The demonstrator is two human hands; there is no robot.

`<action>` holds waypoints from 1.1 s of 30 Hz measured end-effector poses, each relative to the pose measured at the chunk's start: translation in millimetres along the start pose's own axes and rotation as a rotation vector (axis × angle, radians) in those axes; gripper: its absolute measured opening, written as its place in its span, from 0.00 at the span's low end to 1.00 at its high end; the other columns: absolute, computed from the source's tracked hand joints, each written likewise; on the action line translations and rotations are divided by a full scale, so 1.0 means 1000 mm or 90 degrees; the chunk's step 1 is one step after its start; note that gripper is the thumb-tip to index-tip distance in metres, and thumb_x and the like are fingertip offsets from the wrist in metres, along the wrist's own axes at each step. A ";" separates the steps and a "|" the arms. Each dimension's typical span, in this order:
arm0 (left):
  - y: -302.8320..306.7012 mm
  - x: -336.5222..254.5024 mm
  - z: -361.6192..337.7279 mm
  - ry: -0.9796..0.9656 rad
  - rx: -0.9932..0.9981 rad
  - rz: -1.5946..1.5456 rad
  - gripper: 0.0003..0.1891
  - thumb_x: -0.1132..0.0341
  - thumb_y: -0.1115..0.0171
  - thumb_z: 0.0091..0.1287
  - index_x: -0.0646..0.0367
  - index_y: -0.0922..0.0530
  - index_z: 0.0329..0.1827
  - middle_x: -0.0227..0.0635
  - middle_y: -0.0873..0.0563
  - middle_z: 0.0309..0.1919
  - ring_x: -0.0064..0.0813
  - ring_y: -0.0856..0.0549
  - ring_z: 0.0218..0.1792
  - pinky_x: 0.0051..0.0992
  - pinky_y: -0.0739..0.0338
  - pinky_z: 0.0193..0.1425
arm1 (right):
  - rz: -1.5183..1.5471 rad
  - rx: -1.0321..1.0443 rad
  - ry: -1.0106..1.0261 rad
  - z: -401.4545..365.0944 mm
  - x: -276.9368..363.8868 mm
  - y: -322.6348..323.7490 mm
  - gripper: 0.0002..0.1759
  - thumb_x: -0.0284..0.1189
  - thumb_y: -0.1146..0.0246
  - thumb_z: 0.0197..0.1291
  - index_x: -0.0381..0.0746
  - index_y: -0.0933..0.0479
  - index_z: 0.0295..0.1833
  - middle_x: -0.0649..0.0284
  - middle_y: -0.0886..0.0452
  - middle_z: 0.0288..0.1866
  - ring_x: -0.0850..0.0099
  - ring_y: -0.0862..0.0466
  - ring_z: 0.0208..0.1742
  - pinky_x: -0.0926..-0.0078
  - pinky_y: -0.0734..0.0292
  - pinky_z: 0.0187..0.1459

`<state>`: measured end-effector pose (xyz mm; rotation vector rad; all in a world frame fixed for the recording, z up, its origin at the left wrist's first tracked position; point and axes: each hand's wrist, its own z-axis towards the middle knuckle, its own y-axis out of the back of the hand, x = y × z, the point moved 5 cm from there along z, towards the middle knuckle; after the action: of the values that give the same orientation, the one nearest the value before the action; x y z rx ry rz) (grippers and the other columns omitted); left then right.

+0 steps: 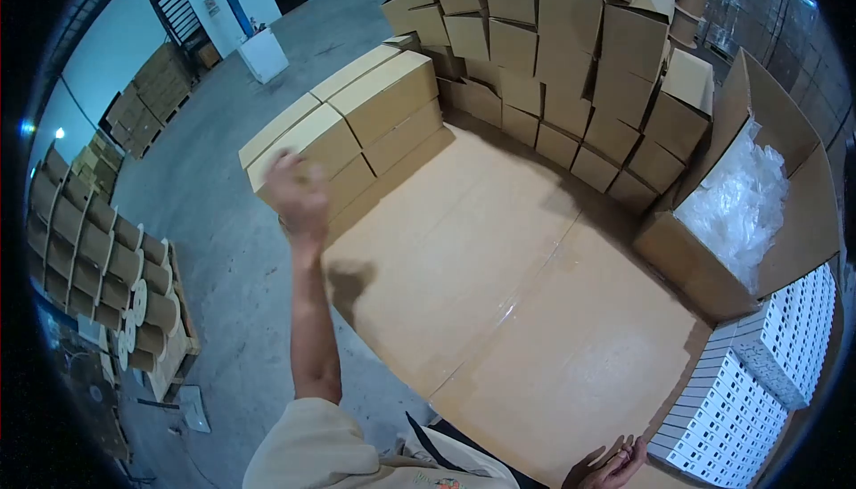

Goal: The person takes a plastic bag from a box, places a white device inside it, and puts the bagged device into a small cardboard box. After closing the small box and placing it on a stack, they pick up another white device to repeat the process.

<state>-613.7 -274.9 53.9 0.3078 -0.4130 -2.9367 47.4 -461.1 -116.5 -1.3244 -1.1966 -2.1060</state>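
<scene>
My left hand (299,193) is raised at the near side of the closed cardboard boxes (308,137). Motion blurs its fingers, so whether they are open or closed cannot be made out. Those boxes sit in a low block at the table's left edge. At the bottom edge of the view, my right hand (611,464) is open with loosely bent fingers and nothing visible in it. Beside it, at the right, stand stacks of white pieces with rows of dark holes (727,418). The brown cardboard-covered tabletop (499,284) lies between my hands.
Open-flapped cartons (553,52) are piled along the table's far side. A large open carton (673,244) at the right holds clear plastic bags (740,204). On the floor at left, large spools (147,306) rest on a pallet (178,355).
</scene>
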 end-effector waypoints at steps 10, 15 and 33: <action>-0.322 -0.130 -0.029 -0.600 0.635 0.608 0.29 0.56 0.44 0.77 0.55 0.28 0.79 0.42 0.28 0.79 0.49 0.36 0.83 0.64 0.63 0.87 | -0.025 -0.001 0.019 0.001 0.005 0.003 0.27 0.40 0.43 0.78 0.30 0.30 0.70 0.46 0.20 0.61 0.54 0.19 0.62 0.56 0.22 0.64; -0.347 -0.103 -0.020 -0.613 0.711 0.865 0.40 0.62 0.26 0.66 0.52 0.32 0.83 0.37 0.33 0.83 0.53 0.39 0.84 0.74 0.58 0.83 | -0.133 -0.012 0.063 0.003 0.032 -0.005 0.23 0.32 0.39 0.75 0.28 0.28 0.67 0.46 0.19 0.58 0.54 0.16 0.54 0.57 0.19 0.59; -0.365 -0.084 -0.033 -0.458 0.710 0.732 0.39 0.61 0.27 0.66 0.54 0.30 0.81 0.39 0.30 0.80 0.55 0.39 0.81 0.67 0.48 0.83 | -0.122 -0.030 0.124 0.006 0.046 -0.002 0.22 0.31 0.37 0.74 0.27 0.28 0.65 0.46 0.17 0.53 0.56 0.15 0.50 0.61 0.17 0.53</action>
<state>-571.7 78.7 -66.8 -0.6769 -1.5935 -1.3635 26.9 -449.9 -76.3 -1.0285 -1.2397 -2.3486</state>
